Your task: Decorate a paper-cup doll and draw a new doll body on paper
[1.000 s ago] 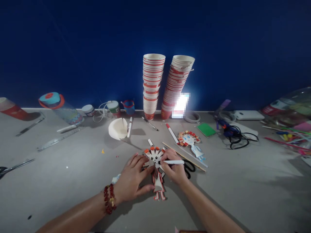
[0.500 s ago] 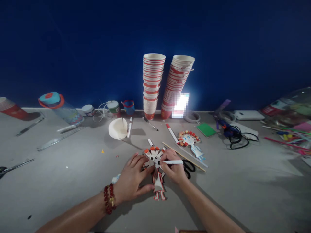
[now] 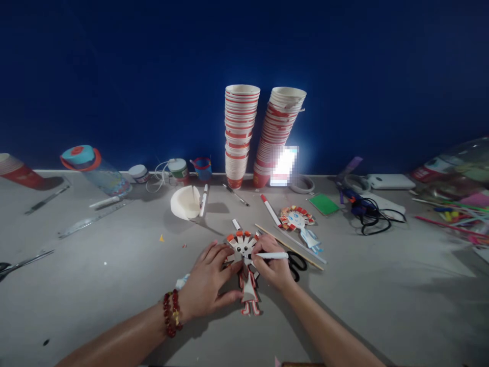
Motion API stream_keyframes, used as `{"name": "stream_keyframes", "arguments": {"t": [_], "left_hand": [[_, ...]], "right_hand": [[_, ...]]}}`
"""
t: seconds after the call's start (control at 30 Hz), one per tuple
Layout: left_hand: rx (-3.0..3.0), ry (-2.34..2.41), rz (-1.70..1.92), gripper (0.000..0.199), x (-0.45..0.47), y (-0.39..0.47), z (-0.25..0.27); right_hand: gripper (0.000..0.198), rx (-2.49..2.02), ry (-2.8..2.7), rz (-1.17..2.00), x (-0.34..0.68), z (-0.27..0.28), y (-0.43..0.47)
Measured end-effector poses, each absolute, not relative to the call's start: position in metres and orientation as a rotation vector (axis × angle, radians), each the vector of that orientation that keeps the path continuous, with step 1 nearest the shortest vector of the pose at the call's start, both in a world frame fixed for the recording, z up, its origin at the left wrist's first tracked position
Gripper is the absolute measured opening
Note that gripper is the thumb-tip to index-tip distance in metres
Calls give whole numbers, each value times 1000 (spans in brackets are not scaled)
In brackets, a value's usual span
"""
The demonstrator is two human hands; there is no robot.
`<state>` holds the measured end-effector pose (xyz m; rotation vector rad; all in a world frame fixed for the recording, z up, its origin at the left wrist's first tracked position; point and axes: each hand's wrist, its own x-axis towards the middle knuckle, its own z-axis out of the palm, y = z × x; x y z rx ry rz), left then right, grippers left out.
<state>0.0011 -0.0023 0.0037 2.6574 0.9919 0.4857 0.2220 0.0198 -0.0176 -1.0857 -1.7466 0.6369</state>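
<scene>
A paper doll (image 3: 249,290) with orange-tipped strips fanned round its head, black eyes and a red-edged dress lies on the table. My left hand (image 3: 208,280) rests spread on the doll's left side, fingers on its head strips and thumb by the dress. My right hand (image 3: 273,265) pinches a white marker (image 3: 271,255), its dark tip at the doll's face below the eyes. Whether the tip touches the paper I cannot tell. Partly under my right hand are black-handled scissors (image 3: 298,261). A white marker cap (image 3: 237,224) lies just beyond the doll.
A second paper doll (image 3: 296,221), a red-capped marker (image 3: 270,209) and a wooden stick (image 3: 305,256) lie beyond my right hand. Two tall paper cup stacks (image 3: 240,137) stand at the wall. A cut white cup (image 3: 183,203) and water bottle (image 3: 99,171) are left; a glue gun (image 3: 359,204) is right.
</scene>
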Motion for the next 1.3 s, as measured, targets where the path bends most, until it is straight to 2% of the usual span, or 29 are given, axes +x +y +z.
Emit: {"name": "stream_keyframes", "arguments": {"t": [1.3], "left_hand": [[2662, 991, 500, 60, 1, -2, 2]], "right_hand": [[12, -1071, -1662, 641, 223, -16, 20]]}}
